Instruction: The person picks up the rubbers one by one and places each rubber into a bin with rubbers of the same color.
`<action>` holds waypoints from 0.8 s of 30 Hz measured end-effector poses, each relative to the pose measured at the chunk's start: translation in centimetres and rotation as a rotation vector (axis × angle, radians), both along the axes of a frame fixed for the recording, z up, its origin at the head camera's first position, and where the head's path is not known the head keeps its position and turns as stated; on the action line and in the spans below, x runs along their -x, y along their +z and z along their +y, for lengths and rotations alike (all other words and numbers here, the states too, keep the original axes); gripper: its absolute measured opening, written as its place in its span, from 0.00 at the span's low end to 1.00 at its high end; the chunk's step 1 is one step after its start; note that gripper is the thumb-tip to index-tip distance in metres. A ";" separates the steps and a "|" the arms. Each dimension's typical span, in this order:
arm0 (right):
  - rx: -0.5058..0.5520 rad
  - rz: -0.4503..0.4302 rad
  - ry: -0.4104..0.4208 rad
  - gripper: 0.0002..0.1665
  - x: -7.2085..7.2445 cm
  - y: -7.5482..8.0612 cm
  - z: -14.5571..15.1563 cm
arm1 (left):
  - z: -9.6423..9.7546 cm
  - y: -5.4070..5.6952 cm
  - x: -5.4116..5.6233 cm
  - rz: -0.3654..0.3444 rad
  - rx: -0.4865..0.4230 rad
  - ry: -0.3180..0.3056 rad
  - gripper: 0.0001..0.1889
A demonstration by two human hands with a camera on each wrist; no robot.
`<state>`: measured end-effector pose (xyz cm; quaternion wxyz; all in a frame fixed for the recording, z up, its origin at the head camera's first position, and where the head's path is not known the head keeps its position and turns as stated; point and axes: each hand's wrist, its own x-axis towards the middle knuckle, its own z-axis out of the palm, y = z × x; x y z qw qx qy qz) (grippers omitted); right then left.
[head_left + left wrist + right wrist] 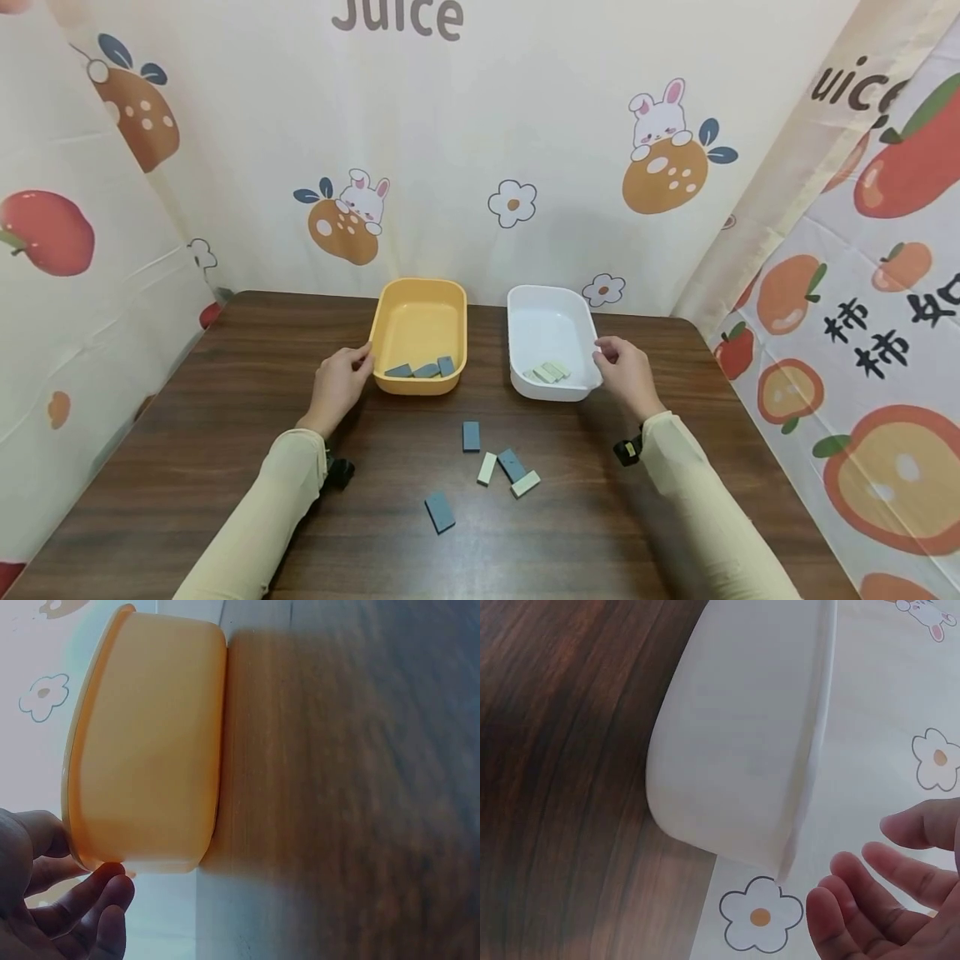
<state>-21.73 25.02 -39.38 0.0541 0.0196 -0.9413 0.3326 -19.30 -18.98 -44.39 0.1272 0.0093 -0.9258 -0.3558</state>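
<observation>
Far left we open on the fruit-print cloth (112,333), and straight into the dark wooden desk (202,433). Here's the left hand (341,385), out of a pale sleeve (255,517), black device (341,473) at the wrist, thumb and fingers pinching the rim of the yellow tub (418,325) at its left side! That tub stands upright at the back, three blue-grey blocks (446,366) sitting along its near wall. Into the middle now, and on bare wood lies the front blue-grey block (440,512), on its own; further back, the rear blue-grey block (471,436); then the left pale green block (487,468), the slanted blue-grey block (512,465), and right up against its near end, the right pale green block (526,484). Next the white tub (551,329), upright, pale green blocks (551,372) gathered near its front. And the right hand (624,373)! Just beside the rim, fingers loosely bent, thumb apart from them, nothing held, a gap showing in the right wrist view. The two hands are well apart, either side of the tubs
</observation>
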 end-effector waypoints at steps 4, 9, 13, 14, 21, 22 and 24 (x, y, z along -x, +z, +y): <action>-0.010 -0.021 -0.019 0.19 -0.2 -0.1 0.3 | 0.0 0.1 0.0 0.006 0.002 -0.004 0.19; -0.015 -0.033 -0.038 0.19 -0.3 -0.3 0.7 | 0.0 0.1 0.0 0.019 0.006 -0.004 0.19; -0.020 -0.047 -0.047 0.20 -0.5 -0.4 1.0 | -0.1 0.2 0.0 0.019 0.005 -0.003 0.19; -0.022 -0.050 -0.049 0.20 -0.5 -0.5 1.1 | -0.1 0.2 0.1 0.020 0.007 -0.003 0.19; -0.049 -0.052 -0.053 0.22 -0.5 -0.9 1.6 | 0.0 0.4 -0.1 -0.008 0.000 -0.008 0.20; -0.055 -0.052 -0.052 0.22 -0.5 -1.0 1.7 | 0.0 0.4 -0.1 -0.011 0.000 -0.009 0.20; -0.069 -0.052 -0.054 0.22 -0.4 -1.2 1.8 | 0.0 0.4 -0.2 -0.013 -0.002 -0.010 0.20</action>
